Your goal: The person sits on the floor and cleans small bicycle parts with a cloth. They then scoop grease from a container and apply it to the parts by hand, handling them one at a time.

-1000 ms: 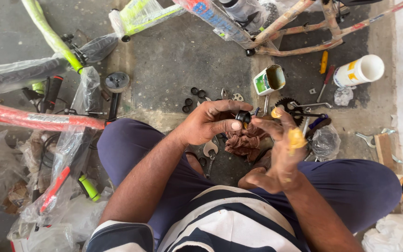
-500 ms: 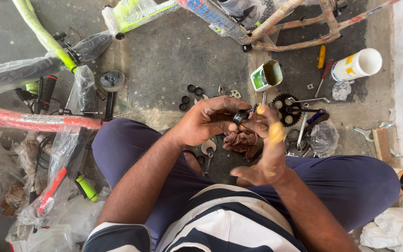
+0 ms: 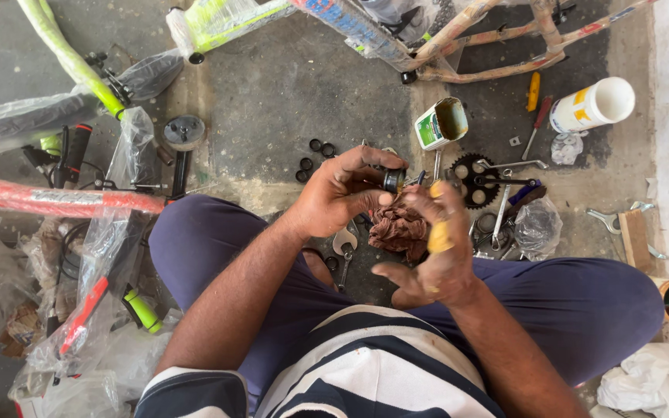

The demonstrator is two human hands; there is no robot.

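I sit cross-legged on the concrete floor. My left hand (image 3: 346,193) pinches a small dark metal ring part (image 3: 392,180) between thumb and fingers, just above my lap. My right hand (image 3: 435,248) is held up beside it, fingers spread and smeared with yellow grease (image 3: 440,236), fingertips touching the part. A brown rag (image 3: 398,228) lies under both hands. A wrench (image 3: 344,249) rests on the floor between my legs.
An open green grease tin (image 3: 441,124), a black chainring (image 3: 474,179), spanners, screwdrivers (image 3: 534,104) and a white tube (image 3: 591,105) lie ahead. Small black rings (image 3: 313,155) sit on the floor. Plastic-wrapped bicycle frames, red (image 3: 48,200), yellow-green (image 3: 71,62) and pink (image 3: 497,46), surround me.
My right hand has lowered slightly and moved closer to the part held in my left hand; the left hand keeps its grip. The view shifted a little.
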